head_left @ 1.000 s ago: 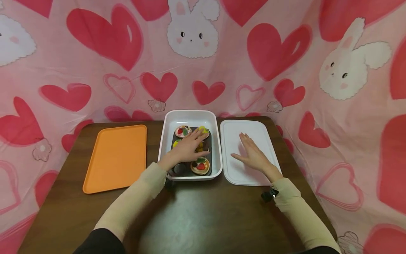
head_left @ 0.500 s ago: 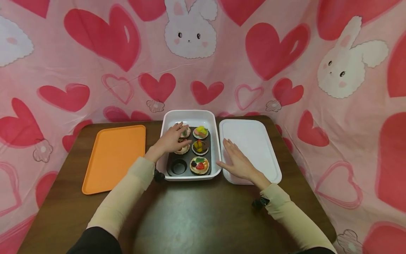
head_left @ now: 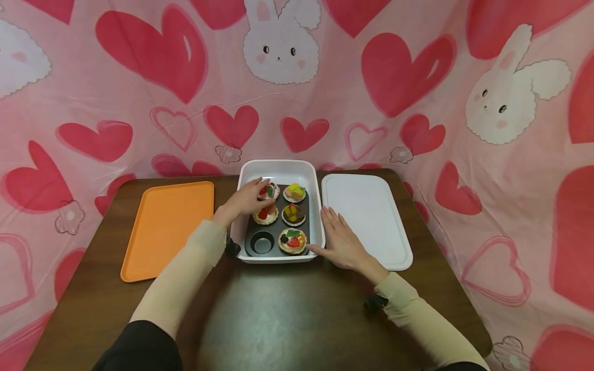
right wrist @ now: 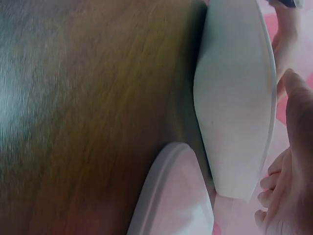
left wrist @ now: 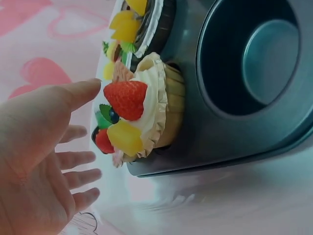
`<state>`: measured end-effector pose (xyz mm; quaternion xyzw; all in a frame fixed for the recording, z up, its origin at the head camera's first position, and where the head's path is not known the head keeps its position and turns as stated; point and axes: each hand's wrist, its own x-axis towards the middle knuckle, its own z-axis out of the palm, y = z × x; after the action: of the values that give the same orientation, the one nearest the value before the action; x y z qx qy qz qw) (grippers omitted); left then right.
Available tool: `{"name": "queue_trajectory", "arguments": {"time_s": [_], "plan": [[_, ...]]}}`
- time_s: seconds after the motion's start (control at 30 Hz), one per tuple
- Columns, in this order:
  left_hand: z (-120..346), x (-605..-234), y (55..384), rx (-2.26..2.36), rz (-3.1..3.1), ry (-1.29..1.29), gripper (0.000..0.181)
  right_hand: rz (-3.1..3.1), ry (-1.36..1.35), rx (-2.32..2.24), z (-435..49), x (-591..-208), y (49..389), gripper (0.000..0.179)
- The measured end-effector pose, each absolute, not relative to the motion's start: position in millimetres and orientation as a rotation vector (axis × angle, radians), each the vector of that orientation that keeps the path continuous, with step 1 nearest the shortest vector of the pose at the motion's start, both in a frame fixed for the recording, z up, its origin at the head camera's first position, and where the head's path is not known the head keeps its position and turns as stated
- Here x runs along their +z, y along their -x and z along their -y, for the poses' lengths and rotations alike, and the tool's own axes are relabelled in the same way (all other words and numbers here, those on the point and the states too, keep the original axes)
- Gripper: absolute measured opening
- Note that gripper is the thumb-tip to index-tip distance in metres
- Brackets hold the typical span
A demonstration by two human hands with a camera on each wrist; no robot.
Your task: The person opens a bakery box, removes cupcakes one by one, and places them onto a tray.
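Observation:
A dark muffin tin (left wrist: 220, 139) lies inside a deep white bin (head_left: 278, 260). Several fruit-topped cream tarts fill its cups, while the near-left cup (head_left: 262, 242) holds nothing. My left hand (head_left: 243, 200) is over the bin's left side, beside a tart with a strawberry (head_left: 265, 215) in the middle of the left column. In the left wrist view its fingers are spread, with the thumb close to the strawberry; contact cannot be told. My right hand (head_left: 344, 243) is at the bin's right rim, fingers straight, holding nothing. In the right wrist view, it hovers beside the bin wall (right wrist: 234, 98).
An orange tray (head_left: 171, 226) lies flat to the left of the bin. A white lid or flat tray (head_left: 371, 216) lies to its right, partly under my right hand. The brown wooden table (head_left: 278, 314) extends in front, and a pink heart-patterned cloth (head_left: 325, 103) hangs behind.
My left hand has moved left from over the middle of the tin to its left column. My right hand has moved left and nearer, from above the white lid to the bin's right rim.

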<state>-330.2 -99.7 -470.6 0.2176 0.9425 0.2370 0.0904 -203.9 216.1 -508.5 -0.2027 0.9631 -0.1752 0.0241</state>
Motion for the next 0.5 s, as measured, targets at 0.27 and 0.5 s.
{"name": "queue_trajectory", "arguments": {"time_s": [0.27, 0.5], "plan": [[94, -468, 343, 0.683, -2.802, -0.703, 0.078, -2.985, 0.643, -0.517, -213, -512, 201, 0.119], [88, -472, 352, 0.639, -2.820, -0.739, 0.075, -2.963, 0.636, -0.531, -211, -513, 200, 0.123]]}}
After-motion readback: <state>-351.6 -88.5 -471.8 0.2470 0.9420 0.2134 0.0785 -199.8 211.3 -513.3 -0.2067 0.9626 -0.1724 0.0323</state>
